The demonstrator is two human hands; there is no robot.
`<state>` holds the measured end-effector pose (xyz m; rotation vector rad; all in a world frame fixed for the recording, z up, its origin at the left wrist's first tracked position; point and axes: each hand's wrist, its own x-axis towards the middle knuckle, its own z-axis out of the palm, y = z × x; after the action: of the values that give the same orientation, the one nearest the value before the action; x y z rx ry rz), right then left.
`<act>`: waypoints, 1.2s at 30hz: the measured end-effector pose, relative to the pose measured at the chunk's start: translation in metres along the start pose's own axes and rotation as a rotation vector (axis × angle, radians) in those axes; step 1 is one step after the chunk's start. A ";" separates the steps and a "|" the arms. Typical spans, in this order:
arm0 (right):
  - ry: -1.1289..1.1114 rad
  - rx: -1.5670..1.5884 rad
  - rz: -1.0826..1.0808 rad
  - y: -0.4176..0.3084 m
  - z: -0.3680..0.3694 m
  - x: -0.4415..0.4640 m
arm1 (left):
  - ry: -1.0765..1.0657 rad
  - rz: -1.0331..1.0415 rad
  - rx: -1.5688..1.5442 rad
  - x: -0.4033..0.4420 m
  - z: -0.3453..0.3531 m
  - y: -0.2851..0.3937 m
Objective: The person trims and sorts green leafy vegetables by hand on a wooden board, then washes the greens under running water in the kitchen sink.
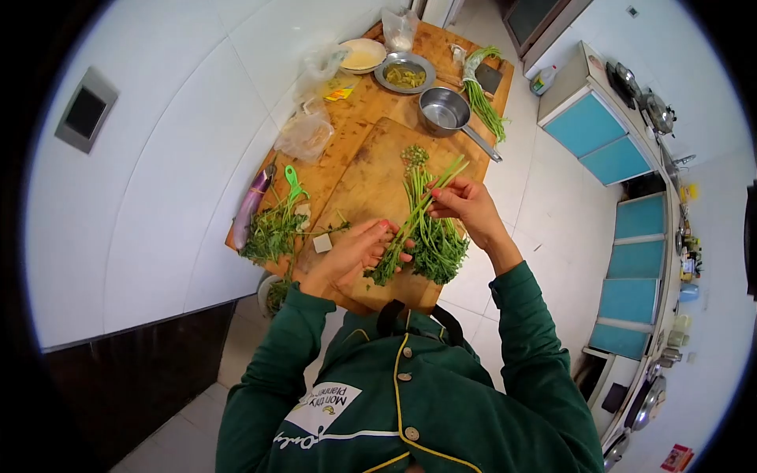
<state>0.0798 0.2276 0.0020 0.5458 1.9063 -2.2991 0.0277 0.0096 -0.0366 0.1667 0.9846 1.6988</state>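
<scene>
My right hand (467, 206) pinches a few long leafy green stems (416, 211) near their cut ends. My left hand (356, 254) is curled around the lower, leafy part of the same stems, which slant between my two hands. Beneath them, a larger pile of leafy greens (438, 248) lies on the wooden cutting board (371, 177), its leaves toward me. The stem ends of the pile point away from me. To the left of my left hand is a small pale square block (322, 243).
Left are a purple eggplant (251, 206), loose green sprigs (272, 232) and a green peeler (294, 181). Farther back stand a steel saucepan (444, 110), a metal dish of yellowish-green food (404, 73), a bowl (363, 55) and a wrapped green bundle (481, 87). A wall borders the left.
</scene>
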 end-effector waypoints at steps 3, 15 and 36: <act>0.036 0.040 -0.008 -0.007 0.004 -0.004 | -0.034 -0.032 0.045 -0.007 -0.002 0.003; 0.083 0.202 -0.061 -0.026 -0.002 -0.011 | -0.042 -0.008 0.014 -0.029 0.000 0.005; 0.101 0.136 -0.065 -0.029 0.014 -0.016 | 0.390 0.626 1.273 -0.019 0.012 -0.012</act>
<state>0.0833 0.2174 0.0367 0.6354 1.8462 -2.5016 0.0511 -0.0001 -0.0300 1.0829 2.3916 1.3717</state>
